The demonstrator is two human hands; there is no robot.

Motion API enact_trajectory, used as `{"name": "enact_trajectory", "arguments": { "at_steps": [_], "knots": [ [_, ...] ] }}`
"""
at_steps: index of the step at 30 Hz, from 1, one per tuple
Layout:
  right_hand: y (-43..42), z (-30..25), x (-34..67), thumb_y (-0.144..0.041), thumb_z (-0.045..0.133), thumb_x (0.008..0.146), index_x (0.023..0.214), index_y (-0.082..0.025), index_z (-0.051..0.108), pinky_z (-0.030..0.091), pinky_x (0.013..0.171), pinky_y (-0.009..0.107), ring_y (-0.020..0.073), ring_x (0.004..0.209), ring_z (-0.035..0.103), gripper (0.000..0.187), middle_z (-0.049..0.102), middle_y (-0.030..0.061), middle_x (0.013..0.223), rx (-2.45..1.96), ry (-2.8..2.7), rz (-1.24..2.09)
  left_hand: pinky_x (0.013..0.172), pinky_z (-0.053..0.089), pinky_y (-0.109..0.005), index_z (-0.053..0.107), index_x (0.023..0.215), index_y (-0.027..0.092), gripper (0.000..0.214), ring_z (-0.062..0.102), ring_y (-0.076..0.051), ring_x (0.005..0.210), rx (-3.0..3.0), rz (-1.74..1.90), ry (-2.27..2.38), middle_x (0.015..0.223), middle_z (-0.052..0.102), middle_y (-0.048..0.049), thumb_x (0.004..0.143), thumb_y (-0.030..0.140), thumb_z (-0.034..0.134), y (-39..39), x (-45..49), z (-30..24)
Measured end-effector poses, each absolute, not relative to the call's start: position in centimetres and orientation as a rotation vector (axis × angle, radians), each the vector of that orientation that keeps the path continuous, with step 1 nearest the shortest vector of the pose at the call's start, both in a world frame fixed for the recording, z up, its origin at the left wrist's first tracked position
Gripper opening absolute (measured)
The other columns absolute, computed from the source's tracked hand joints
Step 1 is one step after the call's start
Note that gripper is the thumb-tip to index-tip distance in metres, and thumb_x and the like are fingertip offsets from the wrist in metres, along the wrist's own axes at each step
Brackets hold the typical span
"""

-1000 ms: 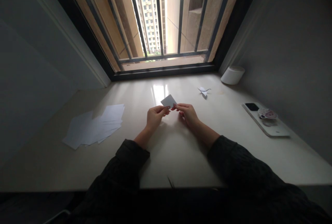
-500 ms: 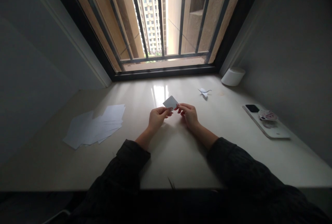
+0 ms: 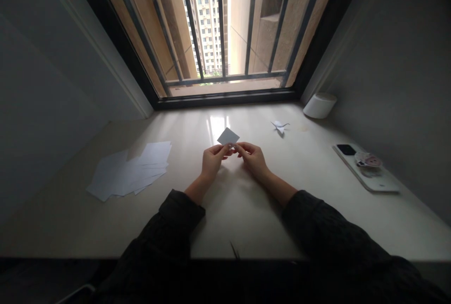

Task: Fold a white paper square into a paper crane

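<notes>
A small folded piece of paper (image 3: 228,136), diamond-shaped and pale, is held up over the middle of the white surface. My left hand (image 3: 213,157) pinches its lower corner between thumb and fingers. From the other side, my right hand (image 3: 252,155) grips the same corner, its fingertips close against those of the left. The fingertips hide the paper's lowest part. Beyond my right hand a folded paper crane (image 3: 279,127) rests on the surface with its wings spread.
Several loose white paper sheets (image 3: 130,170) overlap on the left. A white phone (image 3: 366,170) with a cartoon grip lies at the right, and a white cylindrical container (image 3: 320,105) stands in the back right corner. A barred window (image 3: 225,102) closes off the back.
The paper has turned slightly and shifted left, so one corner points toward me. My right hand has moved left, from the paper's right side to its lower corner beside my left fingers.
</notes>
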State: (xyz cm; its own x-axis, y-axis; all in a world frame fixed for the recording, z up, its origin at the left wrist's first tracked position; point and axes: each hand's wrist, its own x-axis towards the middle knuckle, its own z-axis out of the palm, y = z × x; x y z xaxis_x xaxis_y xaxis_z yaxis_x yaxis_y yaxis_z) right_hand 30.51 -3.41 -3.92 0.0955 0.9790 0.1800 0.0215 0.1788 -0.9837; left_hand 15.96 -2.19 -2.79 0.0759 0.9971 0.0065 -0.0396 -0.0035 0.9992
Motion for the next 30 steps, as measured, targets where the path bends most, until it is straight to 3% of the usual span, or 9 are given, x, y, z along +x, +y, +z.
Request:
{"name": "enact_trajectory", "arguments": {
  "at_steps": [9,17,26,30],
  "knots": [
    [-3.1,-4.7,30.7,-0.049,0.068,0.07,0.079,-0.021,0.073,0.044,0.057,0.028,0.0168,0.069,0.059,0.03,0.068,0.0066,0.085,-1.161,-1.255,0.882,0.066,0.049,-0.03,0.071,0.075,0.016,0.036,0.067,-0.02,0.073,1.424,1.158,1.207,0.074,0.072,-0.0078,0.07,0.051,0.068,-2.1,15.6,-3.4],
    [-3.0,-4.9,30.9,-0.045,0.064,0.073,0.075,-0.019,0.071,0.045,0.063,0.03,0.0173,0.07,0.058,0.027,0.068,0.0056,0.079,-1.187,-1.263,0.888,0.063,0.048,-0.027,0.07,0.079,0.017,0.03,0.065,-0.019,0.074,1.466,1.206,1.202,0.077,0.071,-0.0056,0.068,0.045,0.071,-1.5,15.5,-3.9],
    [-3.3,-4.4,30.7,-0.055,0.069,0.065,0.073,-0.019,0.069,0.04,0.05,0.028,0.0169,0.064,0.055,0.037,0.066,0.006,0.077,-1.24,-1.312,0.946,0.062,0.049,-0.027,0.07,0.075,0.015,0.031,0.064,-0.018,0.072,1.297,1.188,1.177,0.071,0.069,-0.0064,0.065,0.044,0.072,-1.8,15.6,-3.4],
    [-3.2,-4.7,30.8,-0.053,0.071,0.065,0.069,-0.019,0.069,0.041,0.051,0.028,0.0158,0.061,0.053,0.034,0.065,0.0048,0.074,-1.214,-1.336,0.938,0.06,0.049,-0.027,0.071,0.072,0.015,0.03,0.063,-0.018,0.07,1.307,1.169,1.177,0.069,0.068,-0.0063,0.064,0.044,0.073,-1.8,15.5,-3.3]
  ]
}}
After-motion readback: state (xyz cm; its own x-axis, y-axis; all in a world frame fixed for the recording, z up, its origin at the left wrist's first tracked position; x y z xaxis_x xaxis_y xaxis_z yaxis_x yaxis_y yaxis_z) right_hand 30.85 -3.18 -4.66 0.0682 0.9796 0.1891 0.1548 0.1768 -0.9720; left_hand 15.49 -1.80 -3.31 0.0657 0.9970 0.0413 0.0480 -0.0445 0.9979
